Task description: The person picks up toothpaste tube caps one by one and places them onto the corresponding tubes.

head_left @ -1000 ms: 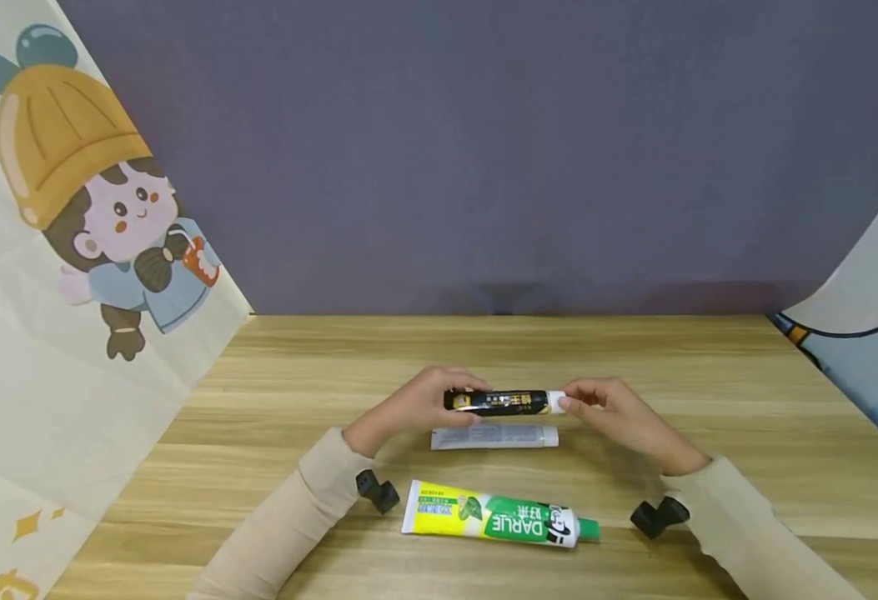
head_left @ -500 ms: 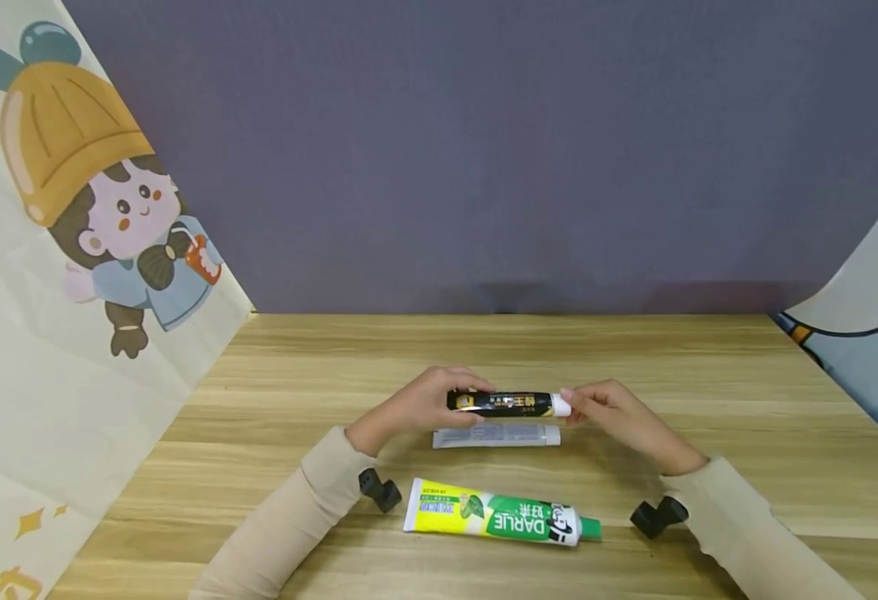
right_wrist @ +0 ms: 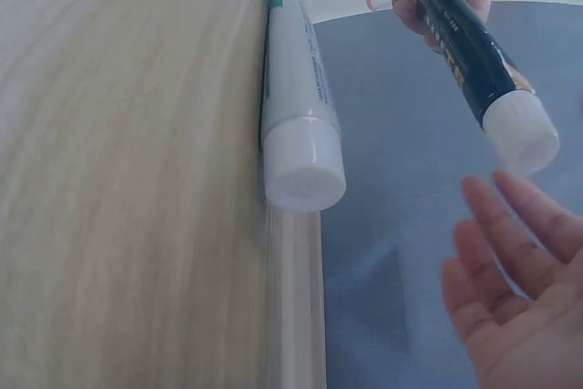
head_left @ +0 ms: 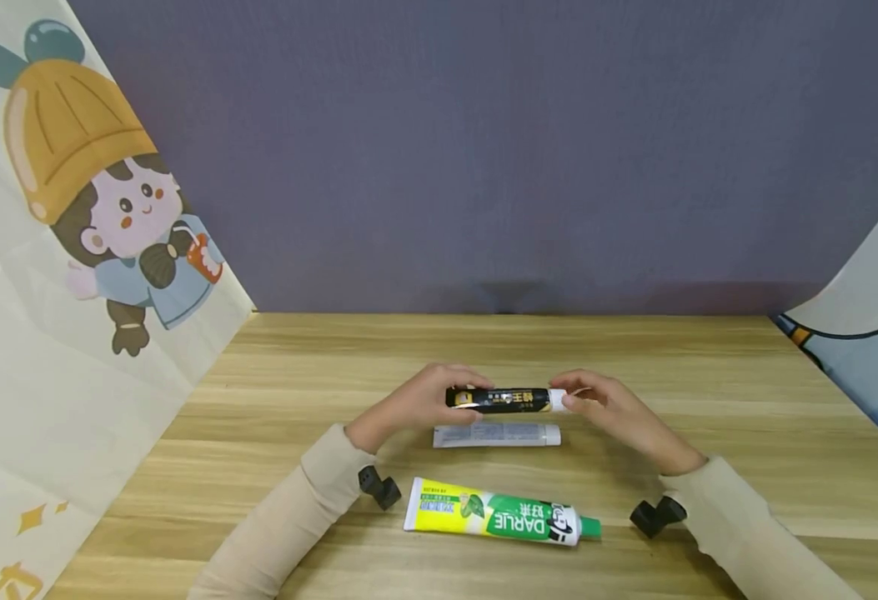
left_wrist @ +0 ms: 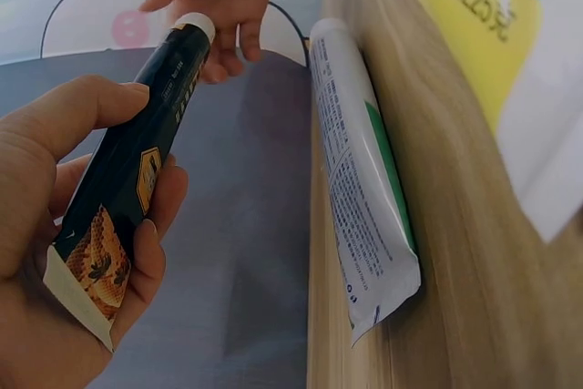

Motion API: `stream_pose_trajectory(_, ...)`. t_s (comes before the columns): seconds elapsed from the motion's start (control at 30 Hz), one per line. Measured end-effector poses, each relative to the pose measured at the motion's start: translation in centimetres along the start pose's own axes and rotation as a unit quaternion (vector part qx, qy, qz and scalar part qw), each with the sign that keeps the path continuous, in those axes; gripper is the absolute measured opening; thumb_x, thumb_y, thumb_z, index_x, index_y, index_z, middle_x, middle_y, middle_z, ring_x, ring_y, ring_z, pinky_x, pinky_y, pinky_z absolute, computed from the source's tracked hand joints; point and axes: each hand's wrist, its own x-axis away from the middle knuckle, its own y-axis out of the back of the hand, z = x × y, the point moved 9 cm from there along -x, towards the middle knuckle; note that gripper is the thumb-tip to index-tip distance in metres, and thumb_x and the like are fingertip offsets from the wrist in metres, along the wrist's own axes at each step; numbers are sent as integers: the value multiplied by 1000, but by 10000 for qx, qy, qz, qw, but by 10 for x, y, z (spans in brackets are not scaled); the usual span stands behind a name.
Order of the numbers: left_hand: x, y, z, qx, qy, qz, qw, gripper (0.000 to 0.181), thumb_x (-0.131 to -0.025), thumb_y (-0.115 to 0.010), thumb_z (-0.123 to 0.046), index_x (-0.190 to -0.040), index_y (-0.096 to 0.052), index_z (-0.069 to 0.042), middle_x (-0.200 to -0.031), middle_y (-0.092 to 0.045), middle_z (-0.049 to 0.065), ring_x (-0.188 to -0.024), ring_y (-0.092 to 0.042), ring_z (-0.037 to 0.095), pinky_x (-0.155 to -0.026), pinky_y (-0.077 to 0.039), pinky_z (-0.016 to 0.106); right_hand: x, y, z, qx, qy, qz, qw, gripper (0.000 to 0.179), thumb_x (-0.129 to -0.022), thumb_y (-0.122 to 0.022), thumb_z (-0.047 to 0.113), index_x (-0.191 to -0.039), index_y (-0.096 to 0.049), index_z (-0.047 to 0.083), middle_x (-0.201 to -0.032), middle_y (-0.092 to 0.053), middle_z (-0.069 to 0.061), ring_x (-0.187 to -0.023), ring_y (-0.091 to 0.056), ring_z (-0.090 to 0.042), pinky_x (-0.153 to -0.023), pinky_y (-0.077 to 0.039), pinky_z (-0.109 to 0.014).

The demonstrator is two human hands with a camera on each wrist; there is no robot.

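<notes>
My left hand [head_left: 412, 408] grips the crimped-end half of a black toothpaste tube [head_left: 512, 401], thumb on one side and fingers curled round the other. The tube is held level above the table, its white cap [right_wrist: 521, 132] pointing right. Beside that cap is my right hand [head_left: 622, 417]; its fingers [right_wrist: 510, 239] are loosely extended and a small gap separates them from the cap in the right wrist view. A white toothpaste tube [head_left: 494, 435] lies just in front of the held one, its white cap [right_wrist: 305, 166] also facing right.
Nearer the table's front lies a larger yellow and green Darlie toothpaste tube [head_left: 494, 515] with a green cap [head_left: 591, 527]. The wooden table [head_left: 318, 358] ends at a dark grey-blue backdrop [head_left: 499, 167]. A cartoon-printed sheet [head_left: 26, 350] hangs at the left.
My right thumb and fingers, earlier at the white cap of the black tube, have spread and come off it. My left hand keeps its grip; the tubes on the table stay put.
</notes>
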Motion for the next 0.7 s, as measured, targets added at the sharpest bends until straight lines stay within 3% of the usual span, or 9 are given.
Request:
stream_pose_trajectory(0.2,0,3,2,-68,75,-42,9999,42,-85,-70,-17,-125,-61,-10,-127,-59,5,-118,-53,19,-98,-43,33,1,2,8,223,430,-226,9986,37,-81,-75,18,-114,-60,10,-113,-62,0,-102,-54,-7,-90,-46,-36)
stream_pose_trajectory(0.5,0,3,4,-28,110,-95,9999,42,-84,-72,-16,-124,-61,-10,-126,-60,5,-115,-55,17,-96,-45,32,2,9,13,530,705,-558,9945,35,-79,-75,6,-109,-59,2,-104,-62,1,-96,-57,-22,-85,-47,-28)
stream_pose_trajectory(0.7,0,3,4,-59,52,-101,9999,42,-84,-72,-16,-124,-62,-9,-125,-60,5,-116,-55,18,-98,-43,32,2,10,15,590,801,-592,9933,29,-80,-74,6,-106,-61,6,-103,-63,3,-95,-58,-17,-84,-48,-36)
